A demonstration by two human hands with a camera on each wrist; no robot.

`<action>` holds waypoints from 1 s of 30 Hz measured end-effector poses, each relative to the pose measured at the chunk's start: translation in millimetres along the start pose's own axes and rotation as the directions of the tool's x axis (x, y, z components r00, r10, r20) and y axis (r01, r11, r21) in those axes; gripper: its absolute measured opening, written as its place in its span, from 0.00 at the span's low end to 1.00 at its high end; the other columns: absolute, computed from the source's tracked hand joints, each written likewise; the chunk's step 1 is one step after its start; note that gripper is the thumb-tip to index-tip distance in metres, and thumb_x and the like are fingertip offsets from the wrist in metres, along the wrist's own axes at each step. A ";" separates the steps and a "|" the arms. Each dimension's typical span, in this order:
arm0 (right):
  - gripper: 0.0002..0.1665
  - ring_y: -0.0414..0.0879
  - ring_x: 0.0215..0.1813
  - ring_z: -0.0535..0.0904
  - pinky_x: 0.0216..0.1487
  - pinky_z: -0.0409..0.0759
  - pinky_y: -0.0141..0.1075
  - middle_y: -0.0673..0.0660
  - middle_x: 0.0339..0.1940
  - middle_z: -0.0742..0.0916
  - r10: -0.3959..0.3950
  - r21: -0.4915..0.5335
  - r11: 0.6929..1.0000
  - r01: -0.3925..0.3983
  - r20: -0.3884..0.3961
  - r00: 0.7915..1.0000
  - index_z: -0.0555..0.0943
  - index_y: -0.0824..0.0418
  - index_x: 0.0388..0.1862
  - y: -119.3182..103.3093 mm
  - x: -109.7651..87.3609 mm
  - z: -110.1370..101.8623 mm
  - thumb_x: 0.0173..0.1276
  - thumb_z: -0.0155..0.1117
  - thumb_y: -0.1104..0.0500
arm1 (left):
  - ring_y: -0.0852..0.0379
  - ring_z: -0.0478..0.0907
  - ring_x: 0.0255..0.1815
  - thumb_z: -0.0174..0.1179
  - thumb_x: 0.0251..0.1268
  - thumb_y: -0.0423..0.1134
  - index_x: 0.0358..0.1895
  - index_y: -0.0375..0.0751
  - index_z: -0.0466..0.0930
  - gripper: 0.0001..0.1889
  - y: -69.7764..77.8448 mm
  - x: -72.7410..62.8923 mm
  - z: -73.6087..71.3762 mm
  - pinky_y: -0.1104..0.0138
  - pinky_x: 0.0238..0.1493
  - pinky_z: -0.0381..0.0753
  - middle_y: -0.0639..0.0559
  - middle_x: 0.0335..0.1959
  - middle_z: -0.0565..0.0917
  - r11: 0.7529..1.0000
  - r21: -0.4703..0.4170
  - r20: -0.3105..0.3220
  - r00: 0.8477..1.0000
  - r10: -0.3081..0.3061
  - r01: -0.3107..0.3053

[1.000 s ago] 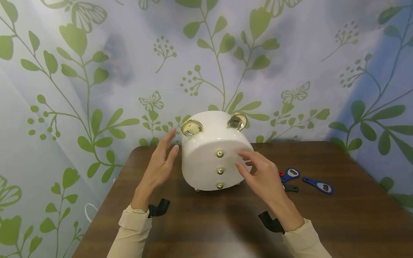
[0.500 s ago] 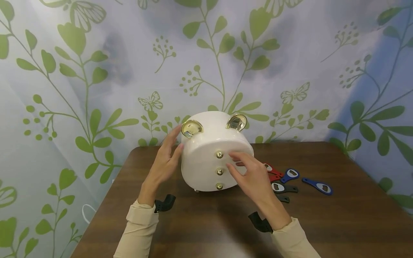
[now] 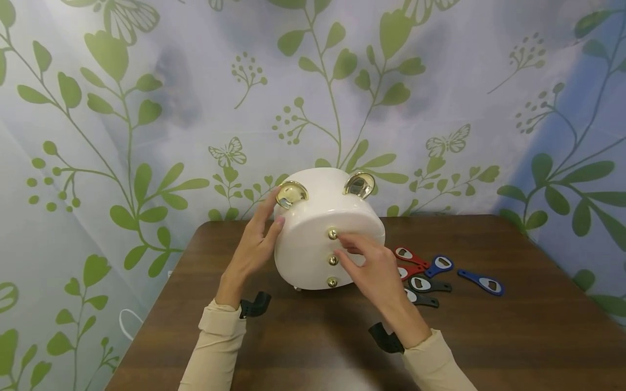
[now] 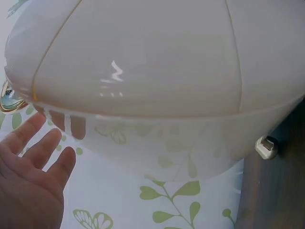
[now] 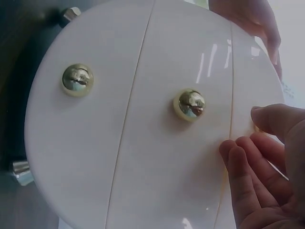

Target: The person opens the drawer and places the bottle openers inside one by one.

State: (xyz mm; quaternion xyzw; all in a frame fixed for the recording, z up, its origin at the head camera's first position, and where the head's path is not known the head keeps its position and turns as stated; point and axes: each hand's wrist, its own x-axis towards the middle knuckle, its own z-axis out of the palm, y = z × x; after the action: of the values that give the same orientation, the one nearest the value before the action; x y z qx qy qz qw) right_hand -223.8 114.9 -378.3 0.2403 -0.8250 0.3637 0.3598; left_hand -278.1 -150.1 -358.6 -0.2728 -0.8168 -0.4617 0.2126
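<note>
A white rounded chest of drawers (image 3: pixel 303 244) stands on the brown table, with gold ears on top and three gold knobs down its front. Thin seams part the drawer fronts in the wrist views. My left hand (image 3: pixel 251 247) is at the chest's left side below the left ear (image 3: pixel 292 194), fingers extended; whether they touch it I cannot tell. My right hand (image 3: pixel 373 267) is before the front, its bent fingers and thumb apart, tips just right of the top knob (image 3: pixel 333 234). In the right wrist view that knob is mostly hidden; the middle knob (image 5: pixel 190 104) shows plainly.
Several bottle openers lie on the table (image 3: pixel 528 336) right of the chest: red (image 3: pixel 409 256), blue (image 3: pixel 481 281) and dark green (image 3: pixel 430 284). Behind stands a leaf-patterned curtain (image 3: pixel 195 125). A white cord (image 3: pixel 128 324) hangs past the table's left edge.
My right hand has moved left across the chest's front to the top knob, uncovering more bottle openers. My left hand has come in closer to the chest's left side. The chest has stayed put.
</note>
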 end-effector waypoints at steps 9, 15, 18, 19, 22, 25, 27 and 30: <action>0.15 0.46 0.41 0.91 0.45 0.87 0.42 0.53 0.44 0.91 -0.007 0.017 1.000 0.008 -0.028 1.000 0.89 0.58 0.45 -0.5 1.9 5.7 0.59 0.82 0.60 | 0.38 0.68 0.76 0.49 0.84 0.49 0.84 0.70 0.41 0.36 -1.7 3.9 3.2 0.34 0.68 0.66 0.44 0.78 0.67 0.998 -0.050 0.016 0.999 -0.040 0.040; 0.13 0.46 0.41 0.91 0.45 0.87 0.42 0.52 0.41 0.92 0.003 0.028 1.000 -0.002 -0.052 0.999 0.89 0.58 0.43 -0.4 5.9 4.9 0.60 0.82 0.59 | 0.42 0.64 0.79 0.48 0.84 0.49 0.84 0.70 0.43 0.35 -4.0 7.2 4.5 0.35 0.71 0.64 0.47 0.80 0.65 0.995 -0.082 0.015 0.999 -0.051 0.052; 0.13 0.45 0.41 0.91 0.45 0.87 0.42 0.51 0.41 0.92 0.010 0.036 0.999 -0.008 -0.065 0.998 0.89 0.57 0.43 -0.9 8.8 4.0 0.60 0.81 0.59 | 0.45 0.60 0.81 0.48 0.84 0.48 0.84 0.66 0.45 0.34 -4.1 9.5 6.1 0.37 0.73 0.61 0.49 0.82 0.61 0.993 -0.099 0.013 0.998 -0.061 0.062; 0.13 0.45 0.41 0.91 0.45 0.87 0.43 0.51 0.41 0.92 0.014 0.037 0.999 -0.011 -0.069 0.998 0.89 0.57 0.43 -1.1 9.7 3.7 0.60 0.81 0.58 | 0.46 0.59 0.81 0.48 0.84 0.48 0.84 0.66 0.45 0.34 -3.6 10.1 6.4 0.37 0.74 0.61 0.50 0.82 0.60 0.992 -0.104 0.011 0.998 -0.068 0.068; 0.14 0.46 0.41 0.91 0.46 0.87 0.43 0.52 0.42 0.92 0.021 0.044 0.999 -0.018 -0.074 0.997 0.89 0.57 0.44 -2.2 11.5 3.2 0.60 0.81 0.58 | 0.46 0.58 0.82 0.50 0.83 0.47 0.84 0.68 0.46 0.34 -2.9 11.3 7.3 0.36 0.74 0.60 0.50 0.82 0.60 0.989 -0.119 0.009 0.996 -0.086 0.086; 0.14 0.45 0.41 0.91 0.46 0.87 0.43 0.51 0.42 0.92 0.029 0.053 0.998 -0.025 -0.075 0.997 0.90 0.57 0.45 -3.6 12.8 3.7 0.60 0.82 0.58 | 0.44 0.61 0.81 0.52 0.81 0.46 0.83 0.69 0.46 0.36 -3.8 11.9 8.7 0.35 0.73 0.61 0.46 0.80 0.65 0.988 -0.133 0.010 0.997 -0.081 0.082; 0.14 0.45 0.41 0.91 0.46 0.87 0.43 0.51 0.41 0.92 0.034 0.065 0.997 -0.030 -0.073 0.997 0.90 0.57 0.44 -4.7 13.9 4.3 0.60 0.82 0.58 | 0.42 0.63 0.79 0.53 0.81 0.45 0.83 0.69 0.45 0.37 -4.9 11.6 10.0 0.34 0.72 0.61 0.44 0.78 0.67 0.987 -0.140 0.010 0.997 -0.075 0.075; 0.14 0.45 0.41 0.91 0.46 0.87 0.42 0.51 0.40 0.92 0.034 0.066 0.997 -0.029 -0.077 0.996 0.89 0.57 0.44 -6.7 16.4 5.4 0.60 0.82 0.58 | 0.41 0.65 0.78 0.53 0.81 0.44 0.83 0.68 0.45 0.37 -5.6 11.9 11.1 0.32 0.70 0.62 0.42 0.77 0.69 0.988 -0.140 0.007 0.998 -0.067 0.067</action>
State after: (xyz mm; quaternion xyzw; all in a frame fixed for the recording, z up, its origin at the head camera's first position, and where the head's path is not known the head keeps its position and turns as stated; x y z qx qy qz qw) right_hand -232.0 104.4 -365.4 0.2242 -0.8016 0.4052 0.3781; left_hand -291.8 -139.9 -360.4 -0.2601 -0.7913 -0.5246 0.1764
